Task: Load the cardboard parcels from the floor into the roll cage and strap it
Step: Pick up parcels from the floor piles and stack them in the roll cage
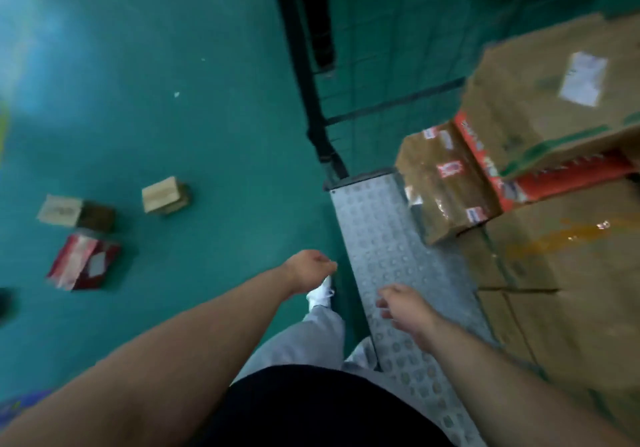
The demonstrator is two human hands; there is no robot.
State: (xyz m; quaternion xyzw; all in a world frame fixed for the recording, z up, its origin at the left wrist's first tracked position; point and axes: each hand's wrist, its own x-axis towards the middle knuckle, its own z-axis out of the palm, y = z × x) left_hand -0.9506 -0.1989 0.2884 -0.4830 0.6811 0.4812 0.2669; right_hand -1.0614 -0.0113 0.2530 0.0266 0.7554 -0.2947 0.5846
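Observation:
The roll cage (pixel 388 239) stands at the right, with a studded metal base and a dark mesh side. Several cardboard parcels are stacked in it: a large brown box (pixel 554 100), a small taped box (pixel 446 183) and a flat box (pixel 561 273) beneath. A black strap (pixel 322 31) hangs from the cage frame. On the green floor at the left lie three small parcels: a pale one (pixel 165 194), a pale and brown one (pixel 74 212) and a red one (pixel 85 262). My left hand (pixel 310 268) hangs empty over the floor. My right hand (pixel 407 308) hovers empty over the cage base.
The green floor (pixel 173 83) is bare around the three parcels. My white shoe (pixel 320 292) stands by the cage's edge. A dark object (pixel 5 303) shows at the far left edge. The picture is blurred by motion.

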